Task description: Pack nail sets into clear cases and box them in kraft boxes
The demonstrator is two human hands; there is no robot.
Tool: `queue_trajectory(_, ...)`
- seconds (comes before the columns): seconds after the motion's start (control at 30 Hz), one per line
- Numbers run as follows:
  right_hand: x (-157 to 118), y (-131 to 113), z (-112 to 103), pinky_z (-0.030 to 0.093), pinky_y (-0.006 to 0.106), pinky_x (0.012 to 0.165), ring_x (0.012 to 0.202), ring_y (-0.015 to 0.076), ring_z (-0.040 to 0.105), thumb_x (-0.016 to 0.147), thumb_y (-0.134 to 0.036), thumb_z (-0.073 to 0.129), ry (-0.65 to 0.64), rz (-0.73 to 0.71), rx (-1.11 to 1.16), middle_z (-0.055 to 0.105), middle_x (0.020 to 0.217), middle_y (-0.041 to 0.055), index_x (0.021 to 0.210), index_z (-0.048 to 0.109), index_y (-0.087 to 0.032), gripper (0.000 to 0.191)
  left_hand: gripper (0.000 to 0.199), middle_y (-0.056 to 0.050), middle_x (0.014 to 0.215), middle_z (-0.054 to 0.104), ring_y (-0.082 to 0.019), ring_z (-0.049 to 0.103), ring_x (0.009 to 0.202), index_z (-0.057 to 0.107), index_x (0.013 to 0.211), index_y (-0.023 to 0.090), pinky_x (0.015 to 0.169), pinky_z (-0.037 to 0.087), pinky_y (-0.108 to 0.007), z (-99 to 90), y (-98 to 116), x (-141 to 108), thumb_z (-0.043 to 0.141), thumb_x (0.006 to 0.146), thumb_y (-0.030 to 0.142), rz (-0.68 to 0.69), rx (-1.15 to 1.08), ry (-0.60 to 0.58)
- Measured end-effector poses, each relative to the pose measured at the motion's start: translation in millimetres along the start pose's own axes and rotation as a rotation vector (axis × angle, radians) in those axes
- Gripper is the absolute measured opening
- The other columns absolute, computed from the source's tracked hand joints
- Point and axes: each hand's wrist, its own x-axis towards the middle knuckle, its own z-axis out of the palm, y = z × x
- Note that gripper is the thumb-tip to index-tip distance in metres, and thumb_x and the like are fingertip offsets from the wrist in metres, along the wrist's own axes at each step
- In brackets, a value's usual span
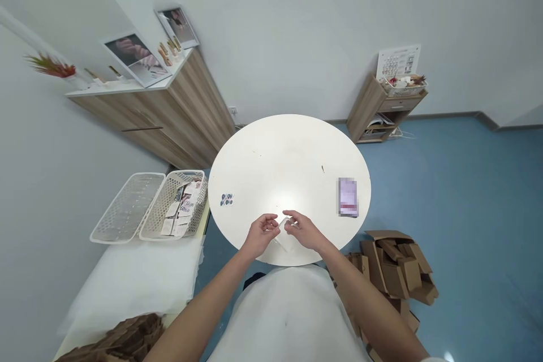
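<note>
A small pale piece sits between both hands over the near part of the round white table. The left hand pinches its left side with thumb and fingers; the right hand curls at its right side, its grip unclear. Farther left lies a dotted sheet; right, a blurred purple item.
</note>
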Motion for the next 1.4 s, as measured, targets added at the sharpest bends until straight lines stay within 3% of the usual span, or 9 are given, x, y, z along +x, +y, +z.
queue_trajectory(0.1,2.3,6.7,-10.1,0.045,0.033,0.071,0.070,0.0129,0.059,0.073,-0.031,0.053,-0.012,0.029,0.062,0.059,0.080,-0.0008,0.098,0.056,-0.022,0.027,0.044,-0.005,0.093,0.056,-0.014,0.058,0.079,0.055,0.099,0.018,0.075,0.047,-0.031,11.1,2.7,5.8,0.069,0.061,0.034,-0.040,-0.013,0.056)
queue_trajectory(0.23,8.2,8.1,-19.5,0.045,0.030,0.067,0.073,0.0155,0.062,0.067,-0.035,0.061,0.141,0.089,0.319,0.058,0.084,0.0004,0.087,0.054,-0.020,0.026,0.050,-0.008,0.103,0.054,-0.018,0.055,0.096,0.051,0.105,0.018,0.081,0.045,-0.031,19.0,1.1,4.9,0.069,0.062,0.036,-0.070,-0.080,0.153)
queue_trajectory(0.4,10.5,3.4,-24.8,0.046,0.032,0.071,0.079,0.0186,0.064,0.061,-0.038,0.067,0.215,0.134,0.651,0.059,0.083,0.0004,0.080,0.051,-0.020,0.030,0.048,-0.008,0.093,0.063,-0.018,0.059,0.089,0.052,0.106,0.018,0.084,0.042,-0.035,27.1,-2.7,-3.7,0.067,0.065,0.038,-0.148,-0.142,0.064)
queue_trajectory(0.57,2.3,5.2,-21.1,0.047,0.034,0.075,0.081,0.0195,0.063,0.060,-0.038,0.069,0.258,0.155,0.722,0.062,0.076,0.0012,0.075,0.049,-0.020,0.030,0.035,-0.007,0.087,0.064,-0.016,0.061,0.080,0.057,0.094,0.016,0.080,0.045,-0.034,33.7,2.8,2.1,0.060,0.070,0.042,-0.133,-0.179,0.108)
queue_trajectory(0.87,-15.8,23.3,-33.6,0.046,0.034,0.068,0.074,0.0195,0.062,0.061,-0.040,0.067,0.219,0.120,0.393,0.065,0.076,0.0053,0.078,0.051,-0.019,0.032,0.044,-0.003,0.082,0.061,-0.013,0.061,0.070,0.054,0.103,0.018,0.073,0.048,-0.033,36.8,5.4,12.1,0.062,0.067,0.041,-0.140,-0.148,0.110)
queue_trajectory(1.0,-18.1,25.9,-42.3,0.046,0.039,0.076,0.086,0.0194,0.060,0.064,-0.037,0.064,0.140,-0.002,0.127,0.059,0.104,0.0077,0.106,0.044,-0.023,0.049,0.041,-0.002,0.075,0.059,-0.012,0.059,0.064,0.056,0.098,0.017,0.069,0.049,-0.032,31.9,5.8,12.7,0.064,0.065,0.040,-0.129,-0.129,0.102)
queue_trajectory(1.13,-22.5,21.9,-51.6,0.041,0.042,0.087,0.113,0.0238,0.046,0.059,-0.031,0.068,-0.001,-0.234,-0.263,0.032,0.136,0.0085,0.119,0.037,-0.028,0.068,0.039,-0.001,0.071,0.058,-0.011,0.058,0.061,0.057,0.097,0.017,0.067,0.048,-0.031,26.8,5.8,11.1,0.063,0.066,0.040,-0.122,-0.121,0.080)
queue_trajectory(1.23,-25.4,19.4,-53.3,0.042,0.043,0.087,0.120,0.0263,0.037,0.062,-0.027,0.065,-0.083,-0.314,-0.447,0.025,0.140,0.0070,0.119,0.040,-0.029,0.062,0.039,-0.001,0.070,0.057,-0.011,0.057,0.059,0.057,0.097,0.017,0.065,0.047,-0.029,28.5,3.5,7.7,0.063,0.067,0.042,-0.120,-0.120,0.045)
queue_trajectory(1.4,-27.2,20.8,-48.8,0.043,0.042,0.086,0.116,0.0247,0.043,0.066,-0.025,0.061,-0.074,-0.395,-0.513,0.035,0.134,0.0087,0.114,0.043,-0.026,0.050,0.037,-0.003,0.077,0.057,-0.011,0.056,0.062,0.057,0.102,0.019,0.067,0.046,-0.031,29.6,3.7,-0.2,0.058,0.073,0.042,-0.075,-0.114,-0.050)
